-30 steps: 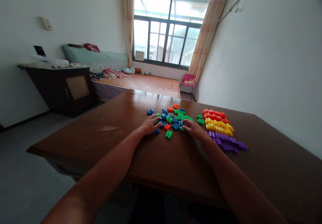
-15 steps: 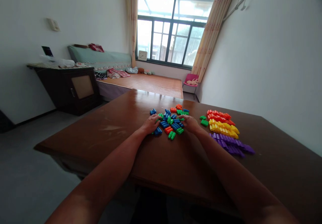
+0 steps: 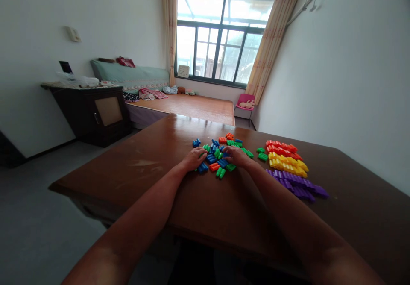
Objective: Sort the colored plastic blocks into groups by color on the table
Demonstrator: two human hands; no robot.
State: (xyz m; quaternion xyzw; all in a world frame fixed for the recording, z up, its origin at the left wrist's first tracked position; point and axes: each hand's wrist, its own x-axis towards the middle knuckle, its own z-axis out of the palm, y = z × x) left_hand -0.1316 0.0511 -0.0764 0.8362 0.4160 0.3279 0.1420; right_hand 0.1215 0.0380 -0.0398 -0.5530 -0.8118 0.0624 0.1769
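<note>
A mixed heap of small ridged plastic blocks lies on the brown table, mostly blue blocks (image 3: 211, 158) and green blocks (image 3: 220, 172), with a few orange blocks (image 3: 214, 167). My left hand (image 3: 194, 158) rests at the heap's left side, fingers stretched out beside a green block (image 3: 206, 148) and over blue blocks (image 3: 202, 168). From the right, my right hand (image 3: 237, 156) reaches over the heap, its fingers apart above blue blocks (image 3: 222, 163). Whether its fingertips touch them is unclear. Just beyond this hand are green blocks (image 3: 247, 152).
Right of the heap lie rows of red blocks (image 3: 282, 148), yellow blocks (image 3: 287, 163) and purple blocks (image 3: 296, 184), with a few green blocks (image 3: 262, 157) beside them. The table (image 3: 134, 161) has its left edge above the floor. A bed (image 3: 192, 107) stands behind it.
My right hand has moved left, further over the heap. Green blocks that were by its fingers now lie to its right. My left hand stays nearly in place; the view has shifted slightly.
</note>
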